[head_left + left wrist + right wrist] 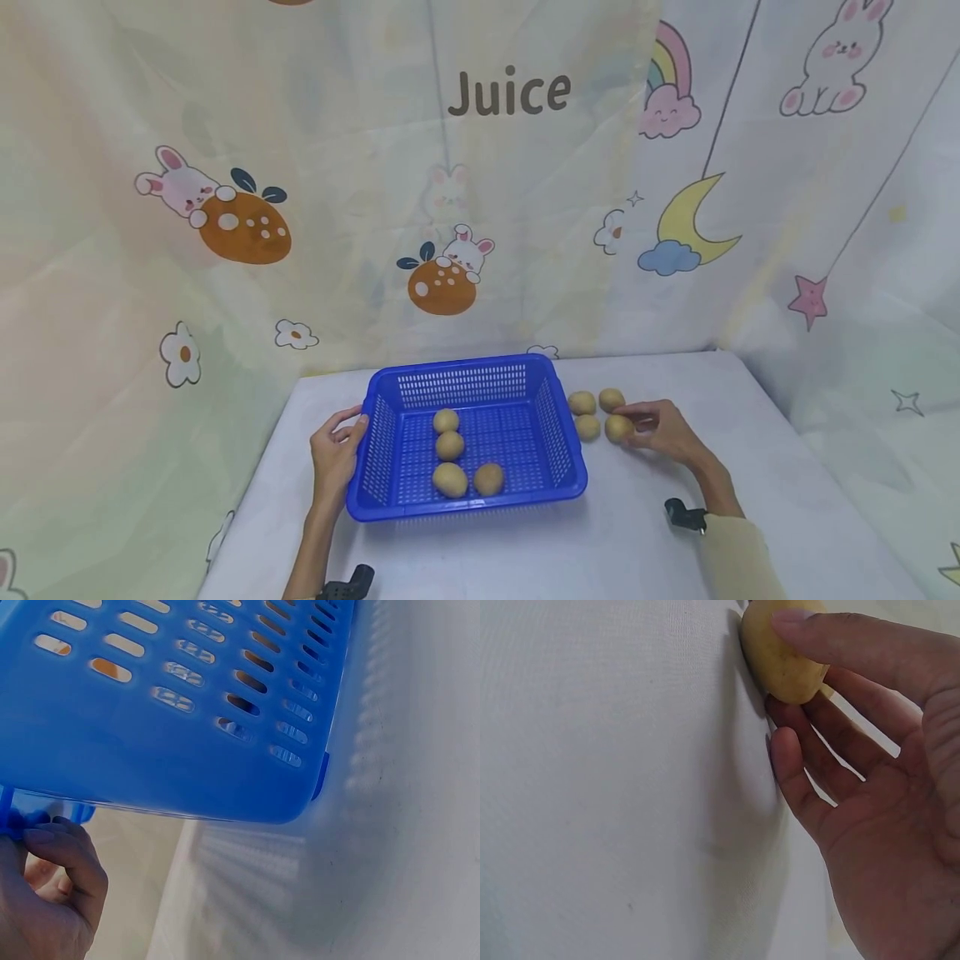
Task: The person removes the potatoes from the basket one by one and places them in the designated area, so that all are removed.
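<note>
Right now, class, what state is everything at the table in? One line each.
Blue basket: partly filled
Four potatoes: whole, inside the basket
Three potatoes: whole, lying beside the basket
Gripped potato: held, outside the basket
Left hand: gripping the basket's rim
Right hand: holding a potato
Table: covered

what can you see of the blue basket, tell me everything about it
The basket is blue, looks like plastic, and is rectangular and open-topped, with rows of slots through its walls, a fine grid floor and a smooth rim. It sits upright on the white table. Four potatoes lie on its floor: three roughly in a line, one beside the nearest. The left hand holds its left side at the rim.
</note>
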### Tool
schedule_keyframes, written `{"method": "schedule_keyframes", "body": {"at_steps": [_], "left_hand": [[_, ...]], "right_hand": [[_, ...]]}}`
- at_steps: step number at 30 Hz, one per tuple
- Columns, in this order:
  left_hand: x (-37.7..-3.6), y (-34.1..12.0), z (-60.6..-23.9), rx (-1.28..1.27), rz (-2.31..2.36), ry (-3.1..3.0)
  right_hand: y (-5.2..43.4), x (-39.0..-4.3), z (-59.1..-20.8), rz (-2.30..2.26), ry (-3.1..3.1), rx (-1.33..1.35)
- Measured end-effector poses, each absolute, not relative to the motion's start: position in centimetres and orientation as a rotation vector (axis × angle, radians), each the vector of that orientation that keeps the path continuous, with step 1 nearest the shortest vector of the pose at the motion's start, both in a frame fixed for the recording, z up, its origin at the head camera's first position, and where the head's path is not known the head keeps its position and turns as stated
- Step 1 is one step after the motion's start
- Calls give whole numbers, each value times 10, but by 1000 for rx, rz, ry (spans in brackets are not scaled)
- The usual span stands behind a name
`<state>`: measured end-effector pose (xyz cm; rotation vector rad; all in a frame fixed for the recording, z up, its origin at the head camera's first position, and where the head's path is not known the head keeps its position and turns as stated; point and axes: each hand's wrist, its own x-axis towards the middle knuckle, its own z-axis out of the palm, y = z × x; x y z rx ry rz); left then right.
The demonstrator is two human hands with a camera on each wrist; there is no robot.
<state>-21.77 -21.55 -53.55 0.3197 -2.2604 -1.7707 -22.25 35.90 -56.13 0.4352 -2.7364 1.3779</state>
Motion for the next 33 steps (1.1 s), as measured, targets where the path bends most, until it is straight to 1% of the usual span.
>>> {"method": "schedule_keyframes", "body": {"at_steps": [20,33], "left_hand": [[-218,-215,-536,314,-1760,-2256],[-218,-216,-536,304,-1765,-2254]], "right_hand": [[360,-223,-561,1372,-2733,448],[358,-220,-557,1380,-2741,385]]}}
